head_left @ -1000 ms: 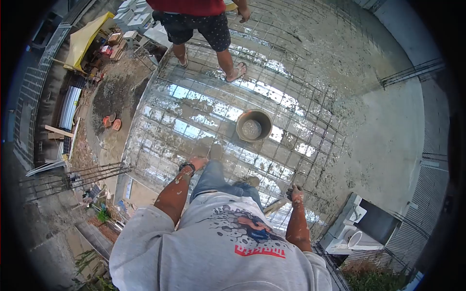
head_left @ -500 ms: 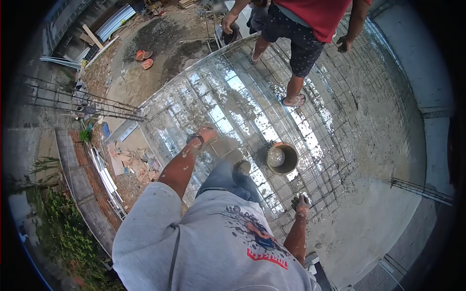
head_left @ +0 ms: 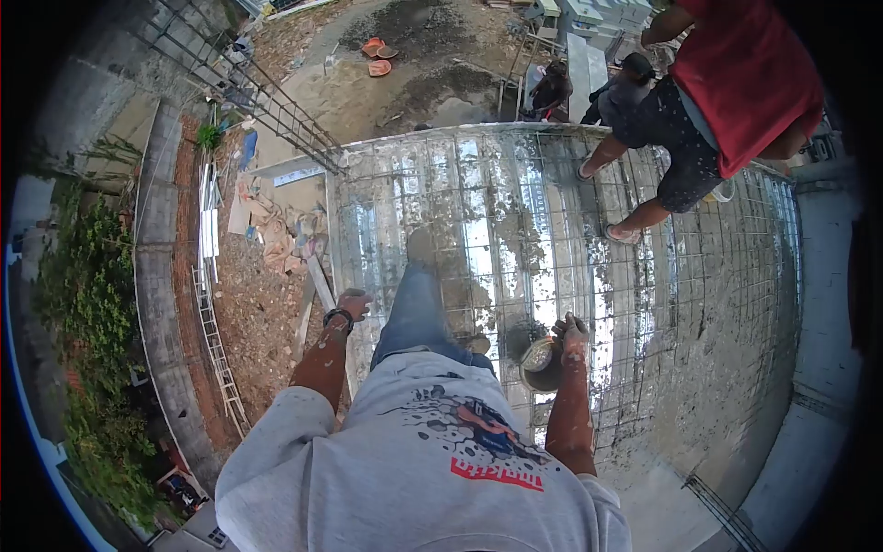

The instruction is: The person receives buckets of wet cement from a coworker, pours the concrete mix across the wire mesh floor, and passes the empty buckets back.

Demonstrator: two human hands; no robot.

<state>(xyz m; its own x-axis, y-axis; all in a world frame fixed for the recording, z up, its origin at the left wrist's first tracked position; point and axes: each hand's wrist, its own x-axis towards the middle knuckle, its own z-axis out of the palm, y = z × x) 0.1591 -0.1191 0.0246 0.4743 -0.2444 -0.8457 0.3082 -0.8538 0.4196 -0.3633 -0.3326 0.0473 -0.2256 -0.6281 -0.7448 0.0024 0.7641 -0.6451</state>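
Observation:
My left hand (head_left: pixel 354 303), with a dark band at the wrist, hangs left of my leg near the slab's edge. Its fingers are loosely apart and nothing shows in them. My right hand (head_left: pixel 573 337), smeared grey, is at my right side with loosely bent fingers. In view it overlaps the right rim of a round bucket (head_left: pixel 541 377), though I see no clear grip on it. Grey material shows inside the bucket. Under both hands lies a rebar mesh (head_left: pixel 469 221) over shiny metal decking, spattered with wet concrete.
A person in a red shirt (head_left: pixel 750 87) stands on the mesh at upper right. Others are below, beyond the slab's edge. An upright rebar cage (head_left: pixel 276 106) juts out at the upper left corner. Wet concrete (head_left: pixel 708 350) covers the right side. A ladder (head_left: pixel 219 354) lies below left.
My view has turned and one leg has stepped forward. The bucket appears lower, now beside my right hand. My left hand has dropped back; the person in red appears farther right.

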